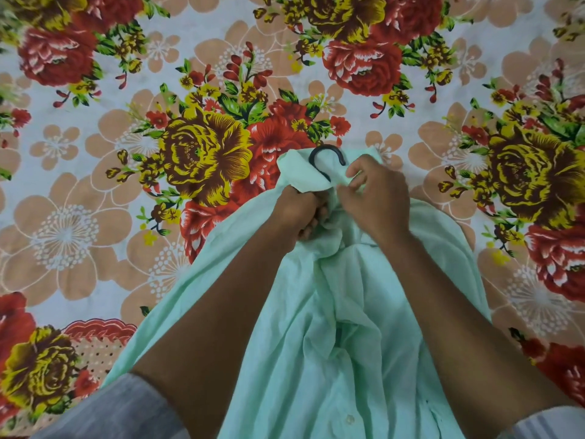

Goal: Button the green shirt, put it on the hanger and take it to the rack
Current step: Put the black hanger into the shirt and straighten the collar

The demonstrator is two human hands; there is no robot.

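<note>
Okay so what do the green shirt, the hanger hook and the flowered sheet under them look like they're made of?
Green shirt: thin woven cloth, probably cotton, matte; it creases and drapes in soft folds.
Hanger hook: dark and smooth with a slight sheen; plastic or coated metal, cannot tell which.
Flowered sheet: printed woven fabric, matte, lying flat.

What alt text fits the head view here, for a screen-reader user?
Two bare hands work at the collar of a pale mint-green cotton shirt: the left hand grips bunched fabric and the right hand pinches the collar beside a black curved plastic hanger hook poking out. The shirt lies on a bedsheet printed with red and yellow flowers.
</note>
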